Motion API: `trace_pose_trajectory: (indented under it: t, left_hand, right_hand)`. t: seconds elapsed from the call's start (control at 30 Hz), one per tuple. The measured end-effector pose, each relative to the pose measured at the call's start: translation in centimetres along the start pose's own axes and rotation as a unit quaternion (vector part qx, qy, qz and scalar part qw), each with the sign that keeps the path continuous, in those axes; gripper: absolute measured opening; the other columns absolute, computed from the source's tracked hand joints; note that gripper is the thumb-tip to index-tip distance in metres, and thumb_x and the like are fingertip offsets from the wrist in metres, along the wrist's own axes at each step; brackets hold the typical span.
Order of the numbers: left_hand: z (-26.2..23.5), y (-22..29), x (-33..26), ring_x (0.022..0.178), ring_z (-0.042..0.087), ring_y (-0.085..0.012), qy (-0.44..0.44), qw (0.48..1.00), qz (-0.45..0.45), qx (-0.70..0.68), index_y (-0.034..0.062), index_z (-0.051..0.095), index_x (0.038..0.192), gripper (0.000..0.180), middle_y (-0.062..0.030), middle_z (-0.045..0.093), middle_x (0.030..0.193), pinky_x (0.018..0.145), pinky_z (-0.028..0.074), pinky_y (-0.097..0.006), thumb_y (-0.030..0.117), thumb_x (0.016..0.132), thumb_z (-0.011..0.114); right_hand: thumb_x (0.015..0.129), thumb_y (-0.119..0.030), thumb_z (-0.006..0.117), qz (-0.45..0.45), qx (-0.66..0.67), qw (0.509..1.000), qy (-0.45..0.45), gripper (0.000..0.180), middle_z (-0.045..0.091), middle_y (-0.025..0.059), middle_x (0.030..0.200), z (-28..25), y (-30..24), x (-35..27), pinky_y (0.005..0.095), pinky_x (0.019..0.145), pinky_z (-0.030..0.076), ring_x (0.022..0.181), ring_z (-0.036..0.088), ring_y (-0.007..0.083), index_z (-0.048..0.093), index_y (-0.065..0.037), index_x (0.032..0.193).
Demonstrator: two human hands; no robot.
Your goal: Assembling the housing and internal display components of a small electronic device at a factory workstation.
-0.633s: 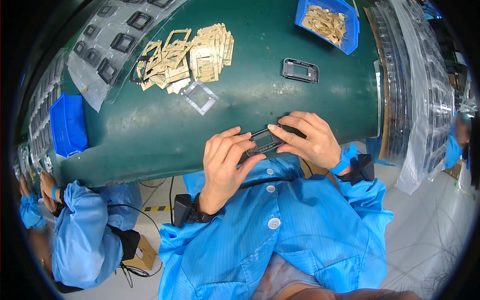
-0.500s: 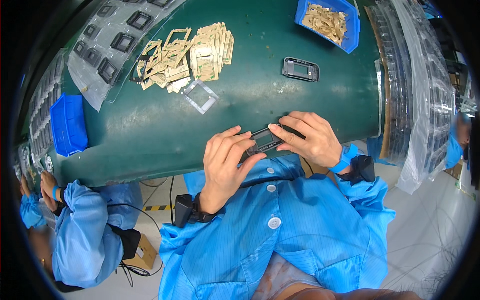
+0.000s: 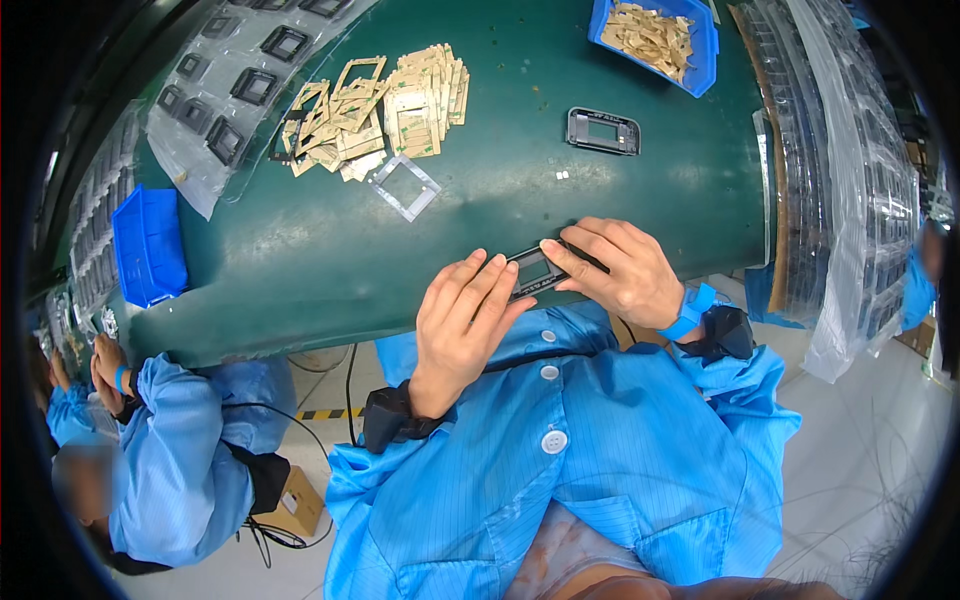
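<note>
Near the front edge of the table, my two hands hold a small black plastic frame (image 3: 533,272) with a rectangular window, tilted up toward the right. My left hand (image 3: 462,318) grips its left end, fingertips along the top and the thumb low at the near side. Over the right end, my right hand (image 3: 622,272) presses its thumb on the face, with the other fingers wrapped behind. A similar black housing (image 3: 604,132) lies farther off to the right. Two tiny white pieces (image 3: 562,175) sit in front of it.
Tan adhesive frames (image 3: 410,110) lie piled at the back, with a pale square frame (image 3: 405,188) beside them. Blue bins stand at left (image 3: 150,245) and back right (image 3: 708,55), the latter holding tan scraps. Clear trays (image 3: 800,160) are stacked right. A co-worker (image 3: 185,470) sits at left.
My left fingers have shifted slightly along the frame, and the left thumb has drawn in closer to them. My right hand keeps nearly the same grip. The whole view has shifted a little.
</note>
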State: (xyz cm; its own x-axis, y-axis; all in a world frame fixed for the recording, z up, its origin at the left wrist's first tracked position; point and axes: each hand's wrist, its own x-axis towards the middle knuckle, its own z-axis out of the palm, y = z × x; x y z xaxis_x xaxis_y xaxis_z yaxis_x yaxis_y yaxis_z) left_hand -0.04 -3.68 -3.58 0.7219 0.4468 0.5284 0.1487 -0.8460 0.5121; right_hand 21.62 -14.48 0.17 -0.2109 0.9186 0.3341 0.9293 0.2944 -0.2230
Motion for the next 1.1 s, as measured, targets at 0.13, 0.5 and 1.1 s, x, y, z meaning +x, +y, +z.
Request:
trace_pose_trajectory:
  t: [0.13, 0.5, 1.1]
  left_hand:
    - [0.2, 0.0, -0.3, 0.111, 0.066, -0.0304, 0.004, 1.000, 0.011, 0.013, 0.0019, 0.072, 0.116, 0.049, -0.0109, 0.069, 0.116, 0.089, 0.054, -0.044, 0.017, 0.071, 0.087]
    - [-0.5, 0.5, 0.1, 0.112, 0.065, -0.0315, -0.012, 0.999, -0.039, -0.032, 0.0026, 0.072, 0.117, 0.051, -0.0107, 0.070, 0.117, 0.091, 0.052, -0.042, 0.018, 0.070, 0.087]
    - [-0.1, 0.4, -0.1, 0.112, 0.065, -0.0316, 0.003, 0.999, -0.033, -0.026, 0.0009, 0.074, 0.106, 0.043, -0.0125, 0.070, 0.113, 0.092, 0.053, -0.043, 0.016, 0.069, 0.088]
  right_hand:
    - [0.078, -0.025, 0.076, 0.008, -0.004, 1.000, 0.013, 0.051, 0.063, 0.0086, 0.109, 0.1, -0.2, -0.1, 0.0348, 0.078, 0.054, 0.100, 0.063, 0.0241, 0.067, -0.004, 0.124]
    - [0.079, -0.025, 0.076, 0.020, 0.008, 1.000, 0.013, 0.050, 0.064, 0.0083, 0.110, -0.4, -0.1, 0.1, 0.0349, 0.079, 0.053, 0.099, 0.063, 0.0244, 0.067, -0.005, 0.124]
    - [0.071, -0.007, 0.068, 0.085, 0.045, 0.993, 0.069, 0.038, 0.065, 0.0091, 0.097, 0.3, -1.6, -0.4, 0.0331, 0.068, 0.051, 0.086, 0.065, 0.0235, 0.071, 0.000, 0.108]
